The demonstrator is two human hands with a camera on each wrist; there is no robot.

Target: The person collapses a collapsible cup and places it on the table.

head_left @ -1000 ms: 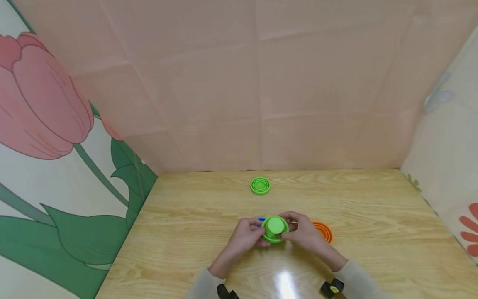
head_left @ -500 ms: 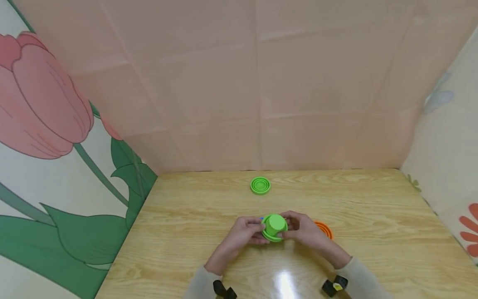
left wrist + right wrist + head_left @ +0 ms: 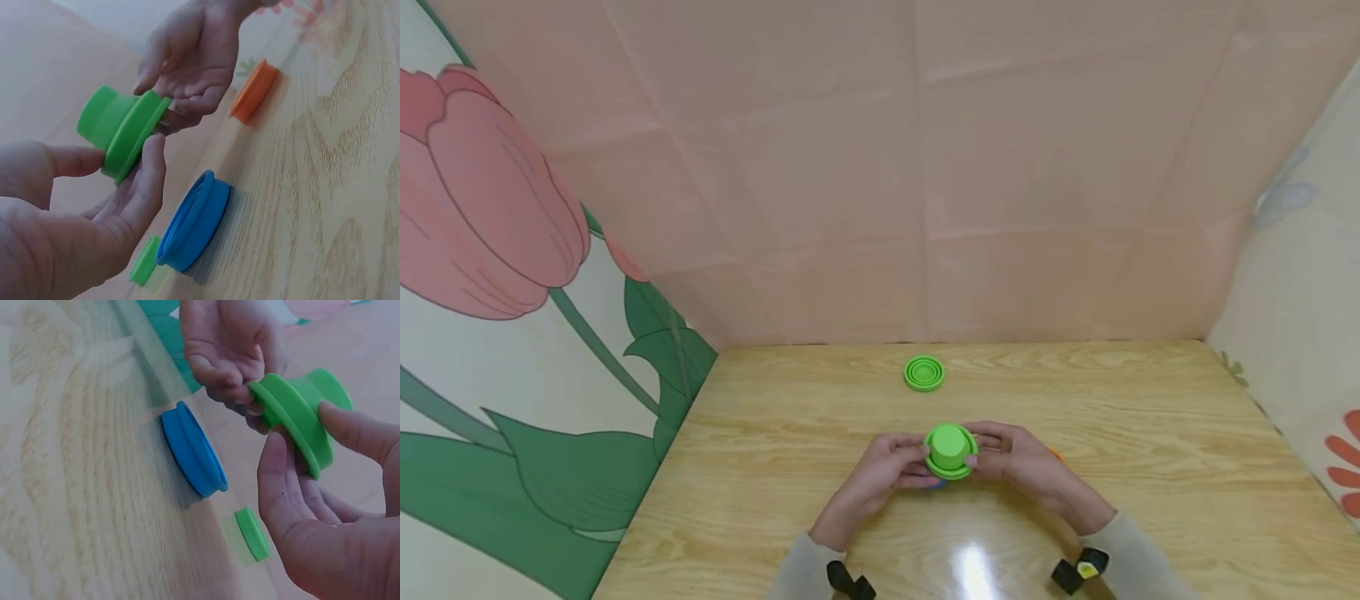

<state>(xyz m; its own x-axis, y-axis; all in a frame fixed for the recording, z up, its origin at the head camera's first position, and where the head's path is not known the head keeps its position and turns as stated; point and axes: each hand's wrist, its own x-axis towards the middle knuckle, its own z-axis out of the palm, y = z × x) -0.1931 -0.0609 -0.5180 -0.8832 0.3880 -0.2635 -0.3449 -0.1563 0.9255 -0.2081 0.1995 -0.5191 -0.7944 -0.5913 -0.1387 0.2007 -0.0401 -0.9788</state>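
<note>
A green collapsible cup [image 3: 950, 447] is held above the table between both hands, its narrow base up and its wide rim down. My left hand [image 3: 883, 467] pinches the rim from the left, thumb on the outer wall and fingers beneath. From the right, my right hand [image 3: 1018, 462] grips the opposite side, thumb on the wall and fingers under the rim. In the left wrist view the cup's middle step stands out from its rim. Below the hands, a flattened blue collapsible cup [image 3: 194, 222] lies on the table, mostly hidden in the head view.
A flattened green cup [image 3: 923, 373] with concentric rings lies near the table's back edge. An orange flattened cup [image 3: 255, 92] lies to the right, largely hidden by the right hand in the head view. A pink cloth backdrop [image 3: 917, 208] rises behind the wooden table [image 3: 775, 400].
The green cup has turned so its base faces the head camera more squarely. Both hands have shifted slightly; the right hand now covers more of the orange cup.
</note>
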